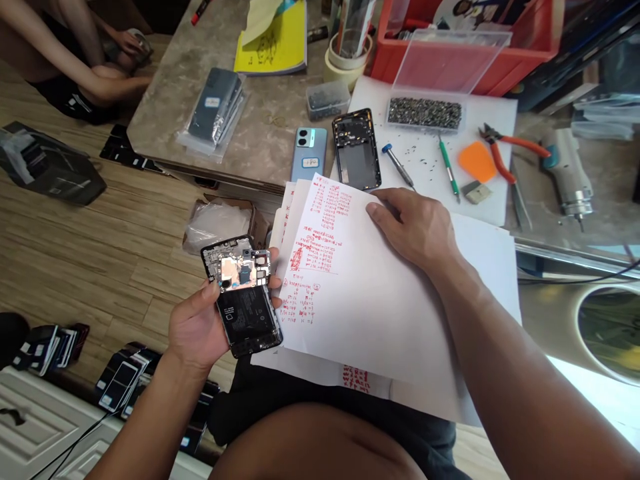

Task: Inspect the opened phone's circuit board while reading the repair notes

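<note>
My left hand (200, 323) is wrapped round an opened smartphone (247, 313), its black battery and circuit board facing up. Sheets of paper (370, 287) with red handwriting lie over my lap and reach up to the table edge. My right hand (420, 223) rests at their top edge, thumb on the paper and fingers curled over, so its grip is on the sheets. Just beyond the papers lie a black phone frame (357, 150) and a grey-blue phone back cover (309, 153) with a label.
On a white mat (425, 163) lie a blue-capped screwdriver (397, 165), a green screwdriver (449, 168), pliers (500, 157) and a box of screws (425, 113). An electric screwdriver (570, 173) is at right. Bagged phone covers (215, 110) sit at left. Another person (85, 67) sits at upper left.
</note>
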Demonstrator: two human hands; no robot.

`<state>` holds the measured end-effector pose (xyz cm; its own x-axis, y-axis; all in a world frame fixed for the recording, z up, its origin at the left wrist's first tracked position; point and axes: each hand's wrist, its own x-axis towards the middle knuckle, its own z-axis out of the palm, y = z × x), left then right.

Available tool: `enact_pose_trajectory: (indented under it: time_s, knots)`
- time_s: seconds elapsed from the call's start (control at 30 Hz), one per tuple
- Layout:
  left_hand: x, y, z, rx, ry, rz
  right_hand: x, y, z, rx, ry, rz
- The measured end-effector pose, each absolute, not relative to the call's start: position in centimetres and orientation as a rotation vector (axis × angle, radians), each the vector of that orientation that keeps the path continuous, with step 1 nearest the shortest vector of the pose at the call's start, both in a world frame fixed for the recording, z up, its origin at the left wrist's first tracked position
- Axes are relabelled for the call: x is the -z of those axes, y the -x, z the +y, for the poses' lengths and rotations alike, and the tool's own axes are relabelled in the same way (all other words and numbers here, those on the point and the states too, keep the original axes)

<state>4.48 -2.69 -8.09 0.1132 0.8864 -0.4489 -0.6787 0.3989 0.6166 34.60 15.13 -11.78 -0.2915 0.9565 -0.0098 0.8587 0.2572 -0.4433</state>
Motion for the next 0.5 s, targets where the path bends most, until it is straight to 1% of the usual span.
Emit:
enact_pose_trajectory:
  time_s: [0.5]
  knots:
    - [8.63, -4.03, -2.61, -1.152, -0.31, 0.85, 11.87, -34.52, 15.16, -0.533, 1.694, -2.251]
